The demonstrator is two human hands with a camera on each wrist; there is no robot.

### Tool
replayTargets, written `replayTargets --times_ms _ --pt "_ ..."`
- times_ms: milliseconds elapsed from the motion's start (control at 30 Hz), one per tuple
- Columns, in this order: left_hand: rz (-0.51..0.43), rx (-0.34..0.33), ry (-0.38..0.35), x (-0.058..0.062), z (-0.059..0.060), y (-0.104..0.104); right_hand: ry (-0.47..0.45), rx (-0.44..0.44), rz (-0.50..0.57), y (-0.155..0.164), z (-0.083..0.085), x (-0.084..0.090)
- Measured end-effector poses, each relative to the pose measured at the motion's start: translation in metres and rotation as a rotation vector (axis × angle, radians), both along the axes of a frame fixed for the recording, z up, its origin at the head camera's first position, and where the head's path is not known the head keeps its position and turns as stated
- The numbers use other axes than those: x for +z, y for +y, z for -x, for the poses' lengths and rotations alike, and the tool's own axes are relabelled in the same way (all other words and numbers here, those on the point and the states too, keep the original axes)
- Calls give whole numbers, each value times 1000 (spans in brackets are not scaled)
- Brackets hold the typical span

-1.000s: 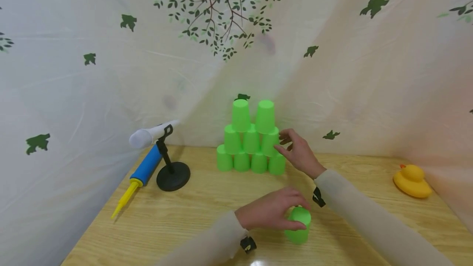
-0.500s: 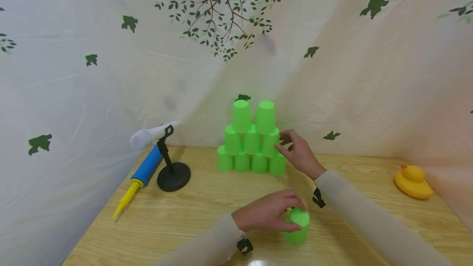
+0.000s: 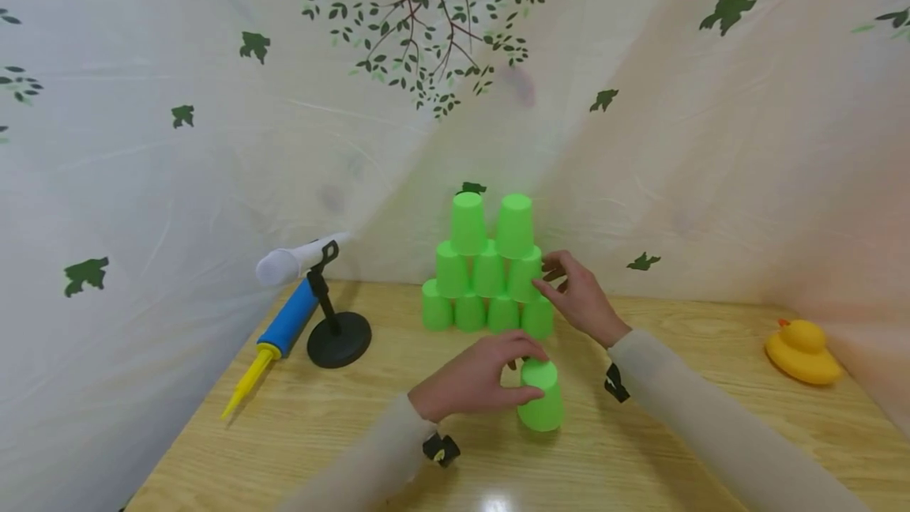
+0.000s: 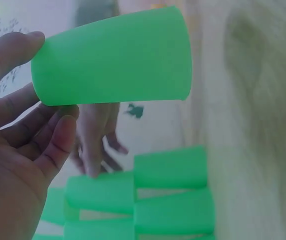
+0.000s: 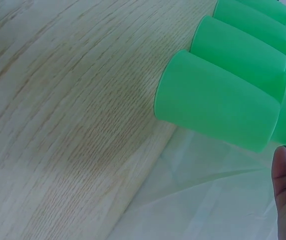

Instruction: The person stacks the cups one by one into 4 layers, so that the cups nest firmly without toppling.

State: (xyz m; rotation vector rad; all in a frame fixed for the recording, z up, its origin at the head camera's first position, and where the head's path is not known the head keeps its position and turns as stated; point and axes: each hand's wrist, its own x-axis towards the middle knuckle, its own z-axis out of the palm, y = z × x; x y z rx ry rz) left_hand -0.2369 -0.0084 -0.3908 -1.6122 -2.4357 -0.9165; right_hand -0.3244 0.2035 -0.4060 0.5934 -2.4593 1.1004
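My left hand (image 3: 472, 382) pinches an upturned cup (image 3: 542, 405); my right hand (image 3: 579, 299), fingers spread, steadies the stack (image 3: 489, 275). I'd lift level, gently.

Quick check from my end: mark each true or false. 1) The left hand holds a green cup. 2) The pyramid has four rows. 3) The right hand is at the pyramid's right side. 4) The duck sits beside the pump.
1) True: the left hand grips a single green cup, upside down.
2) False: the pyramid has three rows, of four, three and two cups.
3) True: the right hand is at its second row.
4) False: the duck is far right; the pump is left, by the microphone stand.
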Motion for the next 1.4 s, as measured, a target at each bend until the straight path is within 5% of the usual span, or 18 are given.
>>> replayTargets --times_ms 333,533,867,1167,1400 --pt "-140 11 26 16 13 -24 -11 -9 -2 1 -1 1" --pt "-235 84 64 35 22 -41 -24 -15 8 2 -1 0" --pt "-376 264 306 98 50 -62 -34 -7 5 4 1 -2" --pt "-380 343 399 148 80 -52 -45 -2 -7 4 0 -4" --pt "-328 396 400 173 100 -43 -54 -3 -18 6 -1 -4"
